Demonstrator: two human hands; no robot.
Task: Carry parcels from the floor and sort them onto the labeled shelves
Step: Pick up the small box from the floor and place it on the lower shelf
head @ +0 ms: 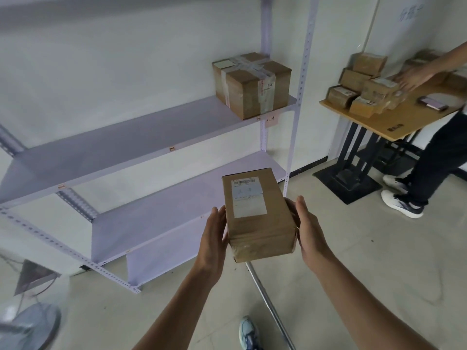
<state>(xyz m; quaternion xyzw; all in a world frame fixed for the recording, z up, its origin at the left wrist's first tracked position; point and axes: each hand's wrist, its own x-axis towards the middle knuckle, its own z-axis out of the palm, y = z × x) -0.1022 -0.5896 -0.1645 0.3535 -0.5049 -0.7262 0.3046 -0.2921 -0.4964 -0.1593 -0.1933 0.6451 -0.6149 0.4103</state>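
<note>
I hold a long brown cardboard parcel (pixel 257 218) with a white shipping label on top, out in front of me above the floor. My left hand (pixel 214 238) presses flat against its left side and my right hand (pixel 308 231) against its right side. Ahead stands a pale metal rack; its middle shelf (pixel 121 147) carries one larger taped parcel (pixel 252 84) at the right end, above a small label (pixel 271 120) on the shelf edge. The lower shelf (pixel 161 215) lies just left of the held parcel.
At the right, a wooden table (pixel 394 122) on black legs holds several small parcels and a phone; another person's hand (pixel 414 77) rests on them, their legs standing beside. A metal pole (pixel 267 301) lies on the floor. A fan base (pixel 27 327) sits bottom left.
</note>
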